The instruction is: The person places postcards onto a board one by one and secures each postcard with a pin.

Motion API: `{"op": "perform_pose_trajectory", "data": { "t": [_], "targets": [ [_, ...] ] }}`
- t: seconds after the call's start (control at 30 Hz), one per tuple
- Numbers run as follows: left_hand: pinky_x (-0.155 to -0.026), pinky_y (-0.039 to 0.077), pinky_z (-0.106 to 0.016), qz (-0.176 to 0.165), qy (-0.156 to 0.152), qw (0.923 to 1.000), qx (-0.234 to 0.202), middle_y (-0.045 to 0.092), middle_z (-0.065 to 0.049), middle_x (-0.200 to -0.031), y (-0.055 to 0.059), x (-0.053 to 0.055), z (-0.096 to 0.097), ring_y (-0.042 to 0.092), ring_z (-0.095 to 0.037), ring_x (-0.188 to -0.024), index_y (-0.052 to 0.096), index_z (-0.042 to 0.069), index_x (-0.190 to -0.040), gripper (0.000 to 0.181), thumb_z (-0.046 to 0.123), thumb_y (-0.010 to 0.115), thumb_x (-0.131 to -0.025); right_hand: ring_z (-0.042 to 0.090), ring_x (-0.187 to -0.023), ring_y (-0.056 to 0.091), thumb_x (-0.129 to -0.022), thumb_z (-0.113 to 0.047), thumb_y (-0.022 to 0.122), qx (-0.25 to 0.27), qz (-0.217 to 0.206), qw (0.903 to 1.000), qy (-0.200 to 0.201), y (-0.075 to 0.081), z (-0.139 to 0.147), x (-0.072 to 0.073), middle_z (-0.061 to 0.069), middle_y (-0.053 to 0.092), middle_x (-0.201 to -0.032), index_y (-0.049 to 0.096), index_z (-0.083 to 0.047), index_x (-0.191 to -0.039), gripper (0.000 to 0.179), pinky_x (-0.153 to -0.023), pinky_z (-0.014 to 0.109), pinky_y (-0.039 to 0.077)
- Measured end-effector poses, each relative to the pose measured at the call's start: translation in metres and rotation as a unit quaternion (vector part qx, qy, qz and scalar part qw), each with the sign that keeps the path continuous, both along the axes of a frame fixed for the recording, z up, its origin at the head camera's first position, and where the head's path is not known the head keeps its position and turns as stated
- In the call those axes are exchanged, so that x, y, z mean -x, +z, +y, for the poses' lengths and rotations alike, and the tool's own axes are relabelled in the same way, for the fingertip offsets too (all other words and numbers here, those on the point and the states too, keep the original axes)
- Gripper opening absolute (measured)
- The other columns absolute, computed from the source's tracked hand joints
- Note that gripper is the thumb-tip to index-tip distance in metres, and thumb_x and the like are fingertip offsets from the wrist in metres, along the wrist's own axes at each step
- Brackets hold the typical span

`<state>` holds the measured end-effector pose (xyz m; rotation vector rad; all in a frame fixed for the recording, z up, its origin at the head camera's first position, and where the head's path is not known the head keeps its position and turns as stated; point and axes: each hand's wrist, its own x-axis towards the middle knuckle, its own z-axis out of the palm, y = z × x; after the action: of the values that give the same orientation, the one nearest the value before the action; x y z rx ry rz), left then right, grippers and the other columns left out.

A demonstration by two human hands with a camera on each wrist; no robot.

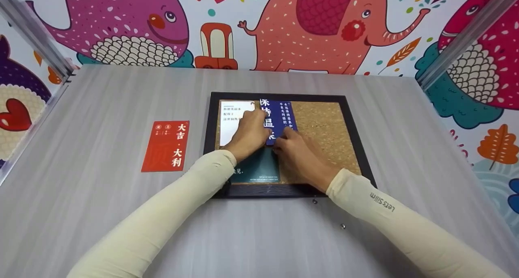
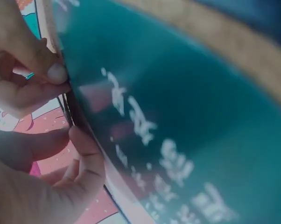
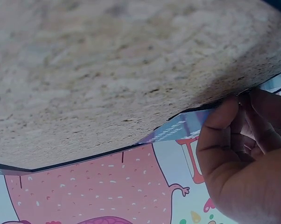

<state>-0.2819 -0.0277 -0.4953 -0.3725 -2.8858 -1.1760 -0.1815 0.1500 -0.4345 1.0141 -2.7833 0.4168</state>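
Observation:
A dark blue card (image 1: 282,111) with white characters lies on a black-framed cork board (image 1: 322,126). My left hand (image 1: 250,130) bends its fingers over the card's left side, its thumb low on it. At the lower right corner of the same card, the thumb and fingers of my right hand (image 1: 302,154) pinch its edge. In the right wrist view my right hand (image 3: 248,154) has its fingertips close together beside the blue card (image 3: 185,125). A teal card (image 1: 259,168) sits below, and a white card (image 1: 230,128) is partly covered by my left hand.
A red card (image 1: 165,146) lies on the grey table (image 1: 101,168) left of the board. Two small shiny metal pieces, one near the board's front edge (image 1: 315,201) and another farther right (image 1: 343,226), rest on the table. A patterned wall (image 1: 231,10) stands behind.

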Motion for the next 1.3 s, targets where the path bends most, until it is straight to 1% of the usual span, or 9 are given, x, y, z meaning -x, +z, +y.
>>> {"op": "perform_pose_trajectory", "data": {
  "t": [0.17,0.37,0.47,0.5,0.6,0.8,1.0,1.13,1.3],
  "targets": [
    [-0.053,0.048,-0.033,0.015,-0.039,0.9986,0.034,0.068,-0.004,-0.081,0.027,-0.025,0.001,0.060,-0.015,-0.066,0.072,0.002,-0.095,0.006,0.004,0.070,-0.100,0.028,-0.075,0.067,-0.102,-0.005,0.073,-0.008,0.003,1.0000,0.001,0.000,-0.001,-0.001,0.011,0.063,-0.097,0.084,-0.007,-0.111,0.015,-0.064,0.044,0.063],
    [-0.061,0.055,-0.041,0.023,-0.055,0.9923,0.108,0.075,-0.016,-0.090,0.075,-0.059,0.004,0.062,-0.022,-0.072,0.075,-0.004,-0.099,0.016,-0.005,0.059,-0.103,0.026,-0.078,0.064,-0.101,-0.005,0.073,-0.017,0.007,0.9997,0.014,0.000,-0.001,-0.002,0.011,0.064,-0.097,0.083,-0.006,-0.113,0.015,-0.065,0.041,0.062],
    [-0.065,0.059,-0.044,0.032,-0.061,0.9887,0.133,0.077,-0.017,-0.093,0.077,-0.062,0.004,0.063,-0.023,-0.074,0.076,-0.003,-0.099,0.019,-0.005,0.058,-0.102,0.026,-0.085,0.067,-0.104,-0.005,0.073,-0.009,-0.004,0.9998,0.016,0.002,0.003,-0.004,0.012,0.067,-0.102,0.083,-0.006,-0.117,0.017,-0.073,0.041,0.064],
    [-0.064,0.059,-0.044,0.038,-0.064,0.9887,0.131,0.076,-0.016,-0.092,0.067,-0.055,0.002,0.064,-0.023,-0.073,0.077,-0.002,-0.099,0.019,-0.004,0.058,-0.102,0.026,-0.088,0.068,-0.104,-0.005,0.073,-0.004,-0.009,0.9998,0.017,0.002,0.005,-0.006,0.012,0.068,-0.105,0.082,-0.005,-0.119,0.018,-0.077,0.042,0.065],
    [-0.061,0.058,-0.042,0.035,-0.061,0.9905,0.118,0.075,-0.015,-0.089,0.066,-0.055,0.000,0.064,-0.021,-0.071,0.076,-0.004,-0.099,0.016,-0.003,0.060,-0.102,0.025,-0.094,0.069,-0.104,-0.006,0.075,0.008,-0.024,0.9996,0.011,0.004,0.011,-0.011,0.010,0.071,-0.110,0.082,-0.006,-0.121,0.018,-0.085,0.042,0.065],
    [-0.058,0.055,-0.040,0.033,-0.053,0.9947,0.082,0.073,-0.014,-0.085,0.071,-0.058,-0.004,0.062,-0.019,-0.068,0.074,-0.005,-0.098,0.012,-0.004,0.063,-0.101,0.022,-0.092,0.066,-0.101,-0.007,0.079,0.023,-0.023,0.9995,-0.003,0.002,0.028,-0.026,0.005,0.070,-0.104,0.083,-0.009,-0.110,0.009,-0.081,0.039,0.062],
    [-0.066,0.057,-0.045,0.109,-0.037,0.9885,0.097,0.070,-0.004,-0.078,0.033,-0.032,-0.006,0.063,-0.022,-0.075,0.073,0.006,-0.085,0.014,-0.002,0.065,-0.094,0.019,-0.088,0.063,-0.101,-0.007,0.080,0.041,-0.025,0.9987,-0.018,-0.003,0.039,-0.035,0.004,0.067,-0.101,0.083,-0.009,-0.106,0.006,-0.074,0.036,0.059],
    [-0.080,0.059,-0.051,0.107,-0.037,0.9855,0.126,0.073,-0.013,-0.107,0.054,-0.050,-0.007,0.059,-0.036,-0.101,0.077,0.002,-0.092,0.008,0.009,0.077,-0.097,0.019,-0.087,0.061,-0.102,-0.008,0.080,0.041,-0.020,0.9988,-0.019,-0.005,0.041,-0.037,0.004,0.065,-0.099,0.083,-0.010,-0.106,0.006,-0.072,0.036,0.057],
    [-0.091,0.057,-0.056,0.070,-0.050,0.9818,0.169,0.063,-0.022,-0.147,0.075,-0.069,-0.004,0.054,-0.041,-0.117,0.079,-0.003,-0.107,0.028,0.024,0.082,-0.101,0.020,-0.088,0.061,-0.101,-0.007,0.081,0.040,-0.015,0.9989,-0.021,-0.007,0.043,-0.038,0.004,0.066,-0.099,0.083,-0.010,-0.105,0.005,-0.072,0.036,0.057]
  ]
}}
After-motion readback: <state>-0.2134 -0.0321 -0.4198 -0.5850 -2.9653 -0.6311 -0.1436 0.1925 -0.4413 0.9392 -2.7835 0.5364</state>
